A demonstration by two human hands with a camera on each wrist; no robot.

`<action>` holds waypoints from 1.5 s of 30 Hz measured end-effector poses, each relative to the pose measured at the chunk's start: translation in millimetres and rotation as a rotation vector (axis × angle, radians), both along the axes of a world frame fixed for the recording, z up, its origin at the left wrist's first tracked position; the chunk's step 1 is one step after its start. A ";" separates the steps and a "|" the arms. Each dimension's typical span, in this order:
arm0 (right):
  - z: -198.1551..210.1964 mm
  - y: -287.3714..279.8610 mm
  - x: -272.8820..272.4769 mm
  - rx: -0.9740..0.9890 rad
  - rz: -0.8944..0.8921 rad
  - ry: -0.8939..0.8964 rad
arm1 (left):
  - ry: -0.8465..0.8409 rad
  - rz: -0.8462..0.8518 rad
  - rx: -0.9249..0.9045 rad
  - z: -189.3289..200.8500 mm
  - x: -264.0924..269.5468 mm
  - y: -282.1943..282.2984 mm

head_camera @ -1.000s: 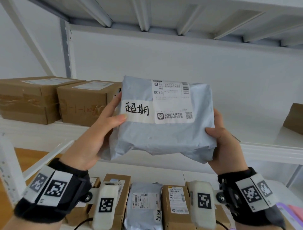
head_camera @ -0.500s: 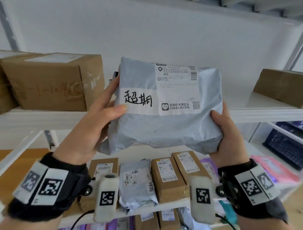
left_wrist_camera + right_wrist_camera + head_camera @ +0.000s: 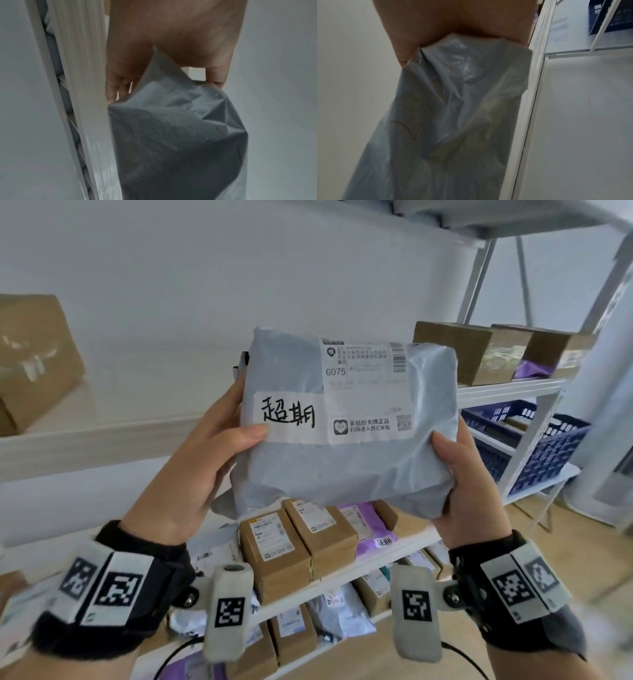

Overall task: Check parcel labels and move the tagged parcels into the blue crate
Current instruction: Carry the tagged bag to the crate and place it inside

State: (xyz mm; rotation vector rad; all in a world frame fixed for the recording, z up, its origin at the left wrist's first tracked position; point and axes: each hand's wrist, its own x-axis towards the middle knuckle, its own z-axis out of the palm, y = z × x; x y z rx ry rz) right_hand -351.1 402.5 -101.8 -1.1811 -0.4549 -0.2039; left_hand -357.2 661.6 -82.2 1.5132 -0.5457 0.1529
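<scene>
I hold a grey plastic mailer parcel (image 3: 346,467) up in front of the shelves, with its printed label and a white handwritten tag (image 3: 289,415) facing me. My left hand (image 3: 219,446) grips its left edge, thumb on the tag's lower corner and fingers behind. My right hand (image 3: 455,474) grips the lower right corner, thumb in front. The wrist views show the grey parcel (image 3: 180,135) (image 3: 453,115) pinched between thumb and fingers. The blue crate (image 3: 534,440) stands on a lower shelf at the right.
White metal shelving (image 3: 102,440) fills the view. Brown boxes (image 3: 479,354) sit on the upper right shelf and another box (image 3: 30,361) at far left. Below lie several brown boxes (image 3: 298,542) and a purple mailer (image 3: 373,529) with a handwritten tag. A white upright (image 3: 527,446) stands before the crate.
The view has swung to the right with the parcel still in both hands; the blue crate and right-hand boxes have come further into sight. My grip looks unchanged.
</scene>
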 end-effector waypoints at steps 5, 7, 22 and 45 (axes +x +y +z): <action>-4.3 -69.4 -29.7 -0.062 -0.126 0.021 | 0.049 -0.081 0.029 -3.1 -10.8 -68.8; -4.2 -103.9 -45.6 -0.059 -0.167 0.055 | 0.081 -0.100 0.023 -5.5 -16.8 -105.1; -33.3 -331.4 -164.0 -0.076 -0.497 0.065 | 0.198 -0.333 -0.030 -44.4 -61.3 -349.7; -58.6 -511.6 -135.8 -0.054 -0.833 0.166 | 0.240 -0.616 0.009 -68.5 35.1 -573.1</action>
